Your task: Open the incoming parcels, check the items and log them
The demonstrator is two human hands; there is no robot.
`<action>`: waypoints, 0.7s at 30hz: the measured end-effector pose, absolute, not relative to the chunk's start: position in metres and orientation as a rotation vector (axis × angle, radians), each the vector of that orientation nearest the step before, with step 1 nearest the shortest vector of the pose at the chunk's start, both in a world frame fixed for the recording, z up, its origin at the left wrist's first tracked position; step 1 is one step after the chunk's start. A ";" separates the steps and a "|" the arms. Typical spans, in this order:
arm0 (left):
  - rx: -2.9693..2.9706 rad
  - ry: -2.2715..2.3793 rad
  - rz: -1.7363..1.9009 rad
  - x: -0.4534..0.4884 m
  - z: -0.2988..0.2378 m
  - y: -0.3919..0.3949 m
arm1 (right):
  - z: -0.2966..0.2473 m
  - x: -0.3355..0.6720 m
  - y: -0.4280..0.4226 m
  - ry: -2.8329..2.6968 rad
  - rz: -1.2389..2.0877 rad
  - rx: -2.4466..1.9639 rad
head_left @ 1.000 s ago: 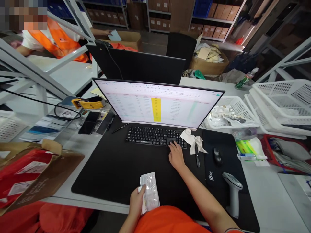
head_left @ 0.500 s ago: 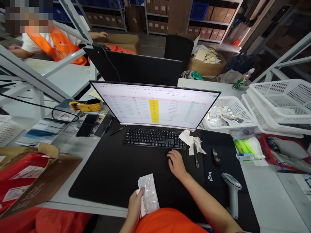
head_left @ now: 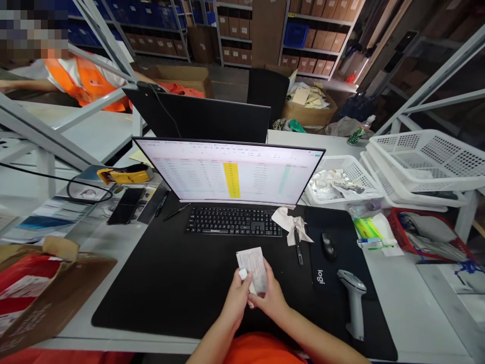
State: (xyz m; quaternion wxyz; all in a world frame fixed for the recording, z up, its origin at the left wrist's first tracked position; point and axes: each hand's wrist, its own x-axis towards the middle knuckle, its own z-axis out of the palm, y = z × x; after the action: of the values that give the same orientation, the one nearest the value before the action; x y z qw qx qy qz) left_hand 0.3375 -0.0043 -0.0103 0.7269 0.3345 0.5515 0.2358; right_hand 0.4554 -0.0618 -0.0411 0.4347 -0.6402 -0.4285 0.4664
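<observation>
Over the black desk mat [head_left: 151,298], just before the keyboard [head_left: 233,221], the right hand [head_left: 269,297] is joining the left hand [head_left: 235,299], the fingers of both clamping a clear plastic packet [head_left: 252,268] between them.
</observation>
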 end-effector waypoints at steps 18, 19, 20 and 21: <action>0.822 1.133 0.266 0.315 -0.031 -0.017 | 0.019 0.734 0.018 -0.375 0.666 -1.544; 0.823 1.167 0.266 0.309 -0.039 -0.020 | 0.028 0.751 0.032 -0.408 0.661 -1.545; 0.825 1.196 0.267 0.303 -0.047 -0.023 | 0.034 0.762 0.044 -0.442 0.659 -1.552; 0.832 1.221 0.271 0.296 -0.055 -0.025 | 0.035 0.766 0.051 -0.478 0.659 -1.565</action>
State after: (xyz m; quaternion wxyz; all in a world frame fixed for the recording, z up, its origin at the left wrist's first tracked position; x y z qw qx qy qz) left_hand 0.2959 -0.0252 -0.0555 0.7308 0.3780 0.5548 0.1233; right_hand 0.7662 0.0514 0.0348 0.6357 -0.6849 -0.2090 0.2884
